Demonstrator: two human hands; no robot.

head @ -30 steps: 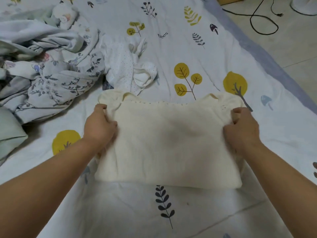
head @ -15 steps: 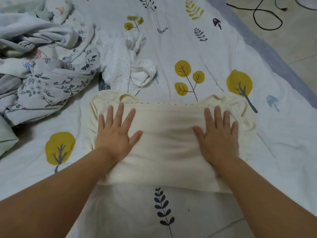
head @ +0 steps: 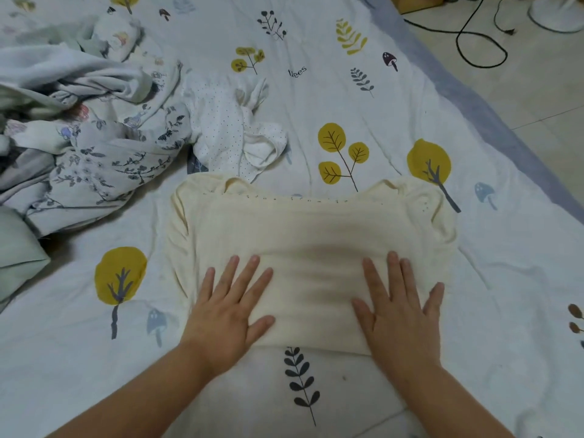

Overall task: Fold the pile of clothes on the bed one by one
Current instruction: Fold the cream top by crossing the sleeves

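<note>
Head view, looking down at a bed [head: 395,99] covered by a white sheet printed with yellow trees, dark leaf sprigs and small mushrooms. Cream top [head: 316,241] lies folded flat in the centre of the frame, neckline edge toward the upper side, a row of tiny dots along its upper fold. Left hand [head: 226,314] rests palm down on the lower left part of the cream top, fingers [head: 252,270] straight and spread, thumb out toward the middle. Right hand [head: 399,311] does the same on the lower right part, fingers straight and slightly fanned, heel of the palm at the garment's lower edge. Both hands press flat, nothing pinched or gripped. Bare forearms enter from the bottom corners.

Pile of clothes [head: 82,121] sits at upper left of the frame, crumpled: pale grey and blue fabrics, one with a dark floral print (individual items hard to separate). White dotted garment [head: 234,134] lies bunched just right of the pile, its lower edge just above the cream top's upper left corner; touching or not, cannot tell. Pale green cloth [head: 15,251] shows at the left edge. Upper right of the frame: tiled floor [head: 537,99] beside the bed with a looping black cable [head: 474,42].
</note>
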